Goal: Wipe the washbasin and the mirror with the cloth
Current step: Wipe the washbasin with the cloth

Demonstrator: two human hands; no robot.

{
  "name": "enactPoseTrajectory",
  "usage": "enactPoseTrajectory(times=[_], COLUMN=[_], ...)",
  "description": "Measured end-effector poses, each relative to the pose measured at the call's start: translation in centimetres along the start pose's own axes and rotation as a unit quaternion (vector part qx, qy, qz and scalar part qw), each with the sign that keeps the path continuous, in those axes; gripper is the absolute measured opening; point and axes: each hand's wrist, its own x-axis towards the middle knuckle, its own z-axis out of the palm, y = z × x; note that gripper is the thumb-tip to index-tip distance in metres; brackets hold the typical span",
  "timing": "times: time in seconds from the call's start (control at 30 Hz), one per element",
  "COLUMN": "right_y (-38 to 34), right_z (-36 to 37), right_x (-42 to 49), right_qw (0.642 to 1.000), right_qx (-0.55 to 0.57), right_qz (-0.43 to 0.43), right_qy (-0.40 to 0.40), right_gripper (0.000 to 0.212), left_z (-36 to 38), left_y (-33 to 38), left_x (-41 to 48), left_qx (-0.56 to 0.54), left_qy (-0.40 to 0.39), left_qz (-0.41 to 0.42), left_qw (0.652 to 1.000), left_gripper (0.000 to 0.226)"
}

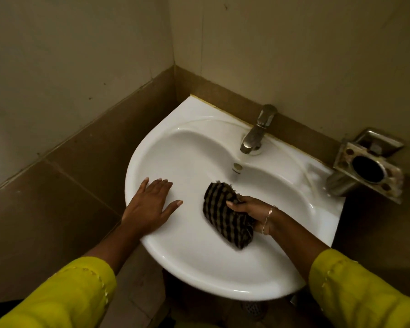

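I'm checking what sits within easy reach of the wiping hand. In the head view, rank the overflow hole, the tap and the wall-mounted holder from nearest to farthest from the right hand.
From the right hand, which holds the cloth:
1. Overflow hole, just beyond it on the bowl's back wall.
2. Tap, farther back on the rim.
3. Wall-mounted holder, far right, off the basin.

A glossy white ceramic washbasin (199, 263) sits against a band of brown wall tiles (81, 157), with pale beige wall (69, 43) above. The crumpled cloth (225, 216) is dark brown-black with tan checked stripes. A dull silver metal tap (258, 131) stands behind. Both sleeves (64, 297) are bright yellow-green.
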Motion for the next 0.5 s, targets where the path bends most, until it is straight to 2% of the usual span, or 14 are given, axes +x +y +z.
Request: enactPoseTrajectory(times=[0.07, 0.1, 0.13, 0.17, 0.2, 0.23, 0.27, 0.3, 0.33, 0.37, 0.4, 0.5], right_y=[-1.0, -1.9, -2.8, -3.6, -4.4, -5.1, -5.6, -6.1, -6.4, -6.5, -6.5, -5.1], right_z=[1.5, 2.4, 3.2, 3.8, 4.1, 3.9, 3.2, 2.4, 1.5, 0.7, -0.1, -1.9], right_x=[0.2, 0.4, 0.6, 1.0, 1.6, 2.6, 3.8, 4.6, 4.9, 4.9, 4.9, 3.9], right_qw=[0.997, 0.987, 0.958, 0.897, 0.795, 0.654, 0.518, 0.41, 0.343, 0.321, 0.313, 0.269], right_qx=[-0.018, -0.079, -0.173, -0.305, -0.463, -0.62, -0.73, -0.809, -0.86, -0.886, -0.9, -0.916], right_qz=[-0.07, -0.139, -0.222, -0.31, -0.379, -0.419, -0.426, -0.396, -0.348, -0.304, -0.271, -0.244], right_qy=[0.003, 0.024, 0.053, 0.079, 0.101, 0.114, 0.131, 0.142, 0.147, 0.142, 0.138, 0.172], right_gripper=[0.053, 0.054, 0.057, 0.062, 0.065, 0.063, 0.056, 0.046, 0.037, 0.032, 0.03, 0.038], left_z=[0.0, 0.0, 0.1, 0.0, 0.0, 0.0, -0.1, -0.1, -0.1, -0.1, -0.1, 0.0], left_y=[0.0, 0.0, -0.1, -0.1, -0.1, -0.1, 0.0, 0.0, 0.0, 0.0, 0.1, 0.0], left_x=[-0.1, -0.1, -0.1, 0.0, 0.0, 0.0, 0.0, 0.0, -0.1, -0.1, -0.1, -0.1], left_qx=[-0.001, 0.0, 0.001, 0.001, -0.001, -0.003, -0.006, -0.01, -0.012, -0.011, -0.011, -0.013], left_qy=[-0.011, -0.015, -0.017, -0.017, -0.015, -0.016, -0.017, -0.017, -0.016, -0.013, -0.012, -0.014], left_qz=[0.001, 0.002, 0.003, 0.003, 0.002, 0.003, 0.004, 0.003, 0.002, 0.002, 0.0, -0.003], left_qw=[1.0, 1.0, 1.0, 1.0, 1.0, 1.0, 1.0, 1.0, 1.0, 1.0, 1.0, 1.0], left_gripper=[0.098, 0.097, 0.096, 0.095, 0.095, 0.096, 0.097, 0.099, 0.1, 0.101, 0.101, 0.103])
